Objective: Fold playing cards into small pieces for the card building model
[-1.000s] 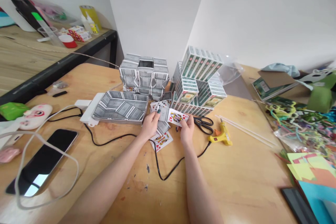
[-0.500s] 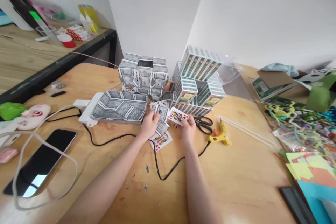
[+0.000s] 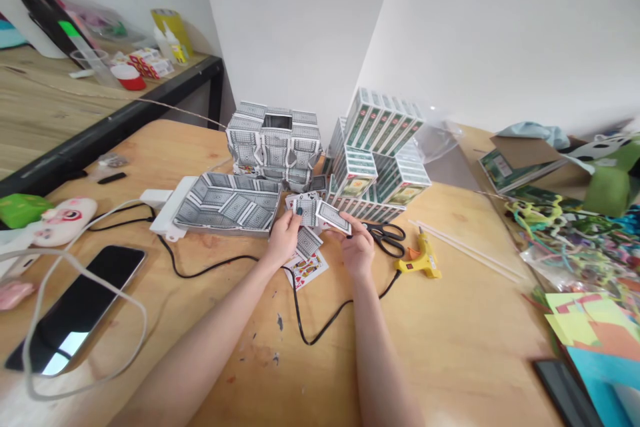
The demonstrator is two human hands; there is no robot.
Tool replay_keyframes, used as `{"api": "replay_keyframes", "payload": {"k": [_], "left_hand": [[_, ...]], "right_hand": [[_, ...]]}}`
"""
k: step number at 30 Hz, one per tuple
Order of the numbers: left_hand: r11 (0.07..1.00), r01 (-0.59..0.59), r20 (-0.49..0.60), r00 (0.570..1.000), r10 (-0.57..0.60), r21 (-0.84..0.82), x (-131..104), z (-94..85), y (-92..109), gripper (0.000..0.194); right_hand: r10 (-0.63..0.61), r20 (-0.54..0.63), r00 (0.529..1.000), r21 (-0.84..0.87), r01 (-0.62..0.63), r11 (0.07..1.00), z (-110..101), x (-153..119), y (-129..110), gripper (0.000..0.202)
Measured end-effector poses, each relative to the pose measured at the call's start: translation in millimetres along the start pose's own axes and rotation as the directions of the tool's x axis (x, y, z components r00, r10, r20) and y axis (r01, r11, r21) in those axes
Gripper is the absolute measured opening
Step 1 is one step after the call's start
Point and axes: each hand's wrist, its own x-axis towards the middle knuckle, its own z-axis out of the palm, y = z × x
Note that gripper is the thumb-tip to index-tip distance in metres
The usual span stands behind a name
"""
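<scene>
My left hand (image 3: 284, 237) is closed on a playing card (image 3: 307, 211) with its grey patterned back up; whether more cards are under it I cannot tell. Between the fingers of my right hand (image 3: 357, 245) is another playing card (image 3: 334, 217), tilted, its patterned back showing. The two cards are close together at their edges. Beneath them lie loose cards, among them a face-up king (image 3: 307, 269) on the table. Left of my hands sits an open tray made of cards (image 3: 227, 203). Behind it stands a boxy structure covered in cards (image 3: 275, 140).
Stacked card boxes (image 3: 377, 160) rise behind my right hand. Black scissors (image 3: 387, 239), a yellow glue gun (image 3: 421, 257) and clear glue sticks (image 3: 465, 250) lie to the right. A black cord (image 3: 310, 340) loops across the front. A phone (image 3: 80, 310) lies at left.
My right hand has turned its card over: the red queen-like face showed before, and now the patterned back does. My left hand has shifted slightly, its card now lying flatter.
</scene>
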Motion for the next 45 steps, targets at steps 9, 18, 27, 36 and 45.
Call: {"api": "replay_keyframes", "payload": {"k": [9, 18, 27, 36, 45], "left_hand": [[0.996, 0.033, -0.011, 0.999, -0.034, -0.081, 0.5, 2.0, -3.5, 0.024], [0.987, 0.004, -0.034, 0.999, -0.010, -0.161, 0.6, 3.0, -3.0, 0.026], [0.995, -0.002, -0.012, 1.000, 0.001, -0.098, 0.7, 1.3, -4.1, 0.028], [0.981, -0.037, 0.045, 0.998, 0.046, -0.190, 1.4, 2.2, -5.8, 0.036], [0.987, 0.036, -0.002, 0.999, -0.037, -0.155, -1.4, 1.0, -0.4, 0.035]], "right_hand": [[-0.069, -0.045, 0.997, -0.057, 0.067, 0.996, -1.2, -4.9, -0.8, 0.034], [-0.166, -0.251, 0.954, -0.292, 0.089, 0.952, 0.4, -0.7, 3.2, 0.045], [-0.194, -0.188, 0.963, -0.374, 0.113, 0.921, 2.8, -1.0, 3.6, 0.044], [-0.188, -0.145, 0.971, -0.395, 0.117, 0.911, 1.0, 1.1, 6.0, 0.043], [-0.196, -0.126, 0.972, -0.428, 0.125, 0.895, -4.6, 3.0, 2.1, 0.029]]}}
